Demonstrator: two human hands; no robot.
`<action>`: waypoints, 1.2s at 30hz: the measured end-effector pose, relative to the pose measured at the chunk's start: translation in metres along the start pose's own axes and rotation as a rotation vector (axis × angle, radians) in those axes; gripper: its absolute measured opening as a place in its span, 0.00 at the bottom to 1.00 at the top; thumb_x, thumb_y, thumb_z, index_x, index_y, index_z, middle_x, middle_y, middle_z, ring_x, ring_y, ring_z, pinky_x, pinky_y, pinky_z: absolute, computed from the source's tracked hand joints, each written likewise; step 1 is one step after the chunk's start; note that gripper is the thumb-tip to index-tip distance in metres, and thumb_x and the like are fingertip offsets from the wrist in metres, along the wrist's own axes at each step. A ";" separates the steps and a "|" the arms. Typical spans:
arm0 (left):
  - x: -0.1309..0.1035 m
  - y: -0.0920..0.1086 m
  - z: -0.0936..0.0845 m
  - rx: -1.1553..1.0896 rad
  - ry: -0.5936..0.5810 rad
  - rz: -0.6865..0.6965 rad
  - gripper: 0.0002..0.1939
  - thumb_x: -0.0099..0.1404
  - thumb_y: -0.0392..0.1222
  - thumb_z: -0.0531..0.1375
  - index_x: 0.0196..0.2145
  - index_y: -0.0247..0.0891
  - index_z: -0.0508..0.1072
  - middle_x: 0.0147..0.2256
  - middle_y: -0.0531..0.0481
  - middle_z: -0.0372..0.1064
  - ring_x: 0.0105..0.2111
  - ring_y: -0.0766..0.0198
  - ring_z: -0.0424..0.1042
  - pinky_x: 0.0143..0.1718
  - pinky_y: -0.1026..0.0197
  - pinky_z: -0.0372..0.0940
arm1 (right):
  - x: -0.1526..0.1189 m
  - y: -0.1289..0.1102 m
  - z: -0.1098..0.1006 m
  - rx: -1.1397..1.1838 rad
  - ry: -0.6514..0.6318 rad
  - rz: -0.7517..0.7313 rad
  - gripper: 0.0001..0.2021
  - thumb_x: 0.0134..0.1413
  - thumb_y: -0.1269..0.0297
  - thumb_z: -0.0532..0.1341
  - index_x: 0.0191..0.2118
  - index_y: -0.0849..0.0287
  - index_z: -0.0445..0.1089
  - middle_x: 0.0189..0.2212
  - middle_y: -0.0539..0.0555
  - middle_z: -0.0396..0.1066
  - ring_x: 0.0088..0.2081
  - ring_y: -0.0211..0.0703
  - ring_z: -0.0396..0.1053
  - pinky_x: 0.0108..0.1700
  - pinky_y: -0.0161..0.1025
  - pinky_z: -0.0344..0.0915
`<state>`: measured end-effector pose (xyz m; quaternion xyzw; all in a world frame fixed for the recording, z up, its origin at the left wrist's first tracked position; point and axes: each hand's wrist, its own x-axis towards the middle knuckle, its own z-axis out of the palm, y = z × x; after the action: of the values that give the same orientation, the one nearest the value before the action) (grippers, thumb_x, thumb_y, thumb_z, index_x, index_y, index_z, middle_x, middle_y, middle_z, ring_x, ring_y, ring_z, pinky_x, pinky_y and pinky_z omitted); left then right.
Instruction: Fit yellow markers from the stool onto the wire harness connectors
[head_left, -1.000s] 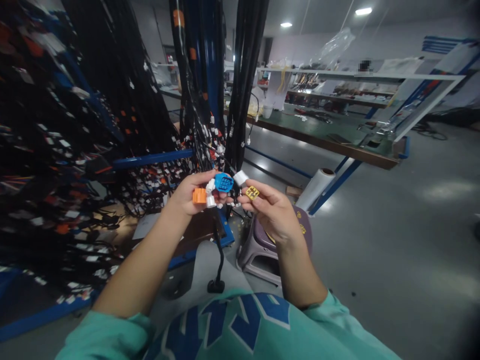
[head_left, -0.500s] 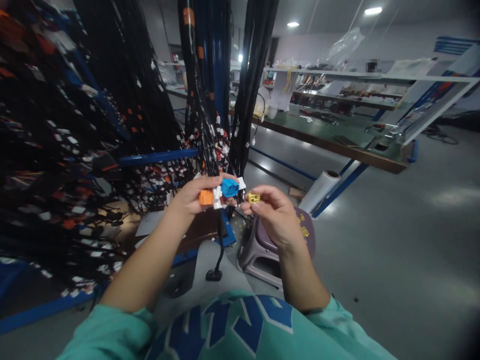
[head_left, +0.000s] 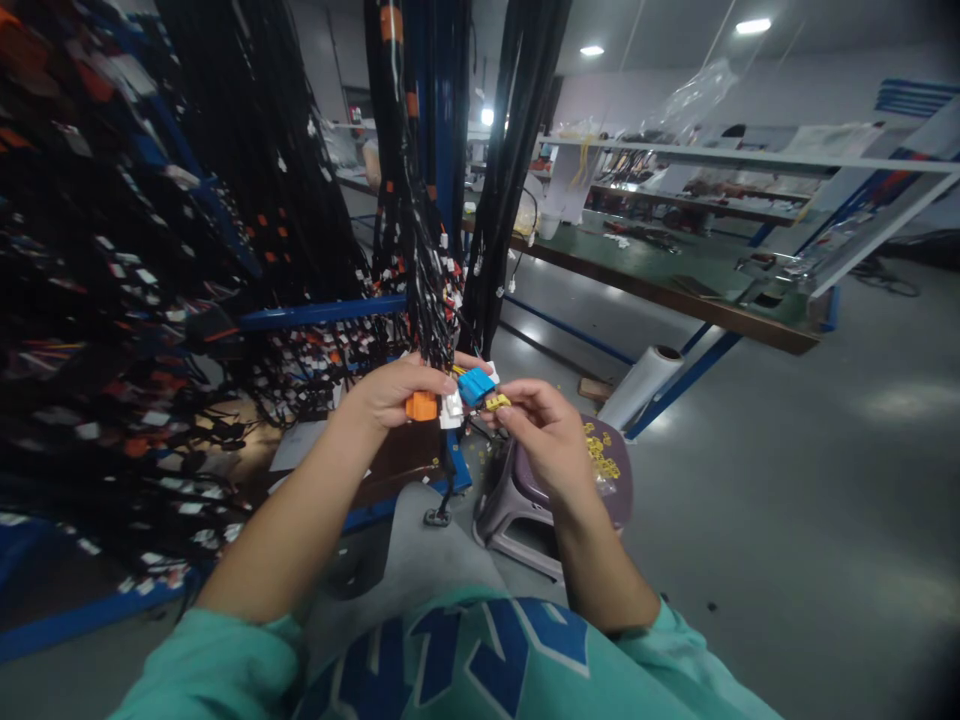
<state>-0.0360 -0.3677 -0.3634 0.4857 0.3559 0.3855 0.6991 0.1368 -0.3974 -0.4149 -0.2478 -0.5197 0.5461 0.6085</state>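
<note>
The left hand [head_left: 386,392] is closed on wires [head_left: 433,325], with a blue connector [head_left: 476,387], a white connector [head_left: 451,408] and an orange connector [head_left: 421,405] at its fingers. The right hand [head_left: 551,430] pinches a yellow clip [head_left: 497,402] just beside the blue connector's end; whether they touch, I cannot tell. Below, more yellow clips [head_left: 602,456] lie toward the right edge of a stool [head_left: 534,482]. A film roll [head_left: 641,388] stands tilted under the table's [head_left: 660,288] near edge.
</note>
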 end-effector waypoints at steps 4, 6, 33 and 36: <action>0.002 0.001 -0.001 0.035 0.041 -0.007 0.21 0.37 0.30 0.64 0.34 0.29 0.77 0.30 0.43 0.76 0.28 0.61 0.74 0.30 0.64 0.68 | 0.001 0.003 -0.002 -0.074 -0.005 -0.018 0.05 0.45 0.66 0.65 0.32 0.55 0.72 0.28 0.48 0.75 0.30 0.35 0.72 0.37 0.36 0.71; 0.003 0.001 -0.003 0.064 0.041 -0.002 0.20 0.38 0.31 0.66 0.34 0.29 0.77 0.31 0.43 0.76 0.30 0.60 0.74 0.33 0.62 0.68 | 0.002 0.007 -0.003 -0.107 0.008 -0.013 0.05 0.45 0.66 0.65 0.33 0.55 0.73 0.29 0.48 0.74 0.30 0.36 0.72 0.38 0.36 0.70; 0.025 -0.006 -0.015 0.488 0.214 0.104 0.20 0.41 0.31 0.61 0.36 0.32 0.77 0.32 0.49 0.74 0.27 0.67 0.68 0.32 0.64 0.64 | 0.025 0.048 -0.025 -0.287 0.078 -0.068 0.04 0.45 0.65 0.64 0.30 0.53 0.76 0.35 0.52 0.72 0.40 0.41 0.69 0.46 0.41 0.64; 0.027 -0.006 -0.015 0.549 0.249 0.125 0.19 0.42 0.32 0.60 0.36 0.32 0.77 0.29 0.50 0.74 0.26 0.66 0.68 0.30 0.64 0.64 | 0.027 0.050 -0.025 -0.285 0.089 -0.062 0.04 0.44 0.66 0.64 0.30 0.53 0.76 0.35 0.52 0.72 0.40 0.41 0.69 0.45 0.40 0.64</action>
<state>-0.0357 -0.3388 -0.3767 0.6266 0.4991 0.3736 0.4676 0.1356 -0.3519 -0.4573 -0.3394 -0.5718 0.4362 0.6063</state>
